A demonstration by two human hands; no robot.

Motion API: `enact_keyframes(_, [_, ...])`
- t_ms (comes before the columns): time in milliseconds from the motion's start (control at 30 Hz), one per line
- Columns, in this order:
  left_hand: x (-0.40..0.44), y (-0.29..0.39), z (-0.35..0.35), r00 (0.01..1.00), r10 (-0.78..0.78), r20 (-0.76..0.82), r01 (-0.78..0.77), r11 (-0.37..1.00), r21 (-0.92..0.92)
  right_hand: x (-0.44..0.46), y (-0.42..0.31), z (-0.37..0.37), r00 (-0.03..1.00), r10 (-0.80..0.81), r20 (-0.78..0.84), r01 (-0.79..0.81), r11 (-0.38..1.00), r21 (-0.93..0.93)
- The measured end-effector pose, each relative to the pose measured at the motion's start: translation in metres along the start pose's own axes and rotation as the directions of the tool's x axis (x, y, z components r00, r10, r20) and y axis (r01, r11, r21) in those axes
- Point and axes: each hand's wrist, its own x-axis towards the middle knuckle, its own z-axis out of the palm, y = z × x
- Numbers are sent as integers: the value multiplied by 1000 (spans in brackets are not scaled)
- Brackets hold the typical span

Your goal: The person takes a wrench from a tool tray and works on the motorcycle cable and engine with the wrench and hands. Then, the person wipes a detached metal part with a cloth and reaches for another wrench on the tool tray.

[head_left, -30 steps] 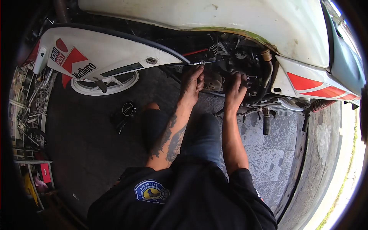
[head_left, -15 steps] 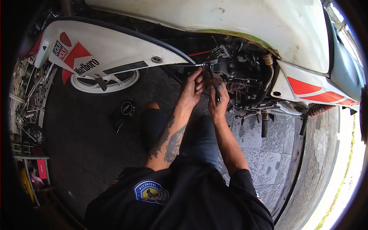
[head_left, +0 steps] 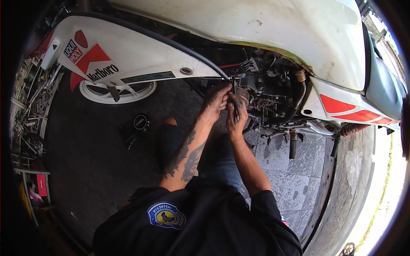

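Observation:
My right hand [head_left: 237, 114] is closed around a slim dark wrench [head_left: 236, 116], whose upper end reaches up to a small metal cable fitting [head_left: 231, 79]. Just left of it, my left hand [head_left: 215, 101] has its fingers curled in a pinch right below the fitting. What lies between those fingertips is hidden. A thin cable runs sideways through the fitting, beside the tip of the white fairing [head_left: 141, 53]. Behind both hands sits the exposed, greasy motorcycle engine [head_left: 267, 91].
Above stretches the white fuel tank [head_left: 299, 25]. A white front wheel [head_left: 117, 94] shows under the fairing. On the dark floor lies a round black part with lettering [head_left: 141, 122]. Shelves of tools and parts [head_left: 36, 111] line the left side. A footpeg [head_left: 293, 147] sticks out lower right.
My right hand and the wrench have shifted left and slightly down, closer to my left hand. The wrench stands more upright. The view has moved slightly.

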Motion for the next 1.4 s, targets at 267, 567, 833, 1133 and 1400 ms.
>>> enact_keyframes(267, [12, 0, -7, 993, -42, 111, 54, 993, -108, -3, -24, -8, 986, 164, -26, -159, 978, 136])
enact_keyframes(567, [17, 2, -12, 981, -53, 188, 72, 993, -95, -1, -28, -1, 976, 217, 24, -216, 976, -7])
enact_keyframes(833, [16, 2, -8, 995, -55, 80, 61, 995, -78, 26, -34, -23, 968, 227, 108, -210, 966, -151])
enact_keyframes(1133, [3, 7, 4, 985, 51, 167, -30, 992, -124, 87, -70, -48, 810, 514, 284, -571, 801, 178])
enact_keyframes(1400, [-9, 17, 9, 995, 90, 53, -96, 987, 128, 93, -53, -29, 961, 273, -40, -276, 951, -138])
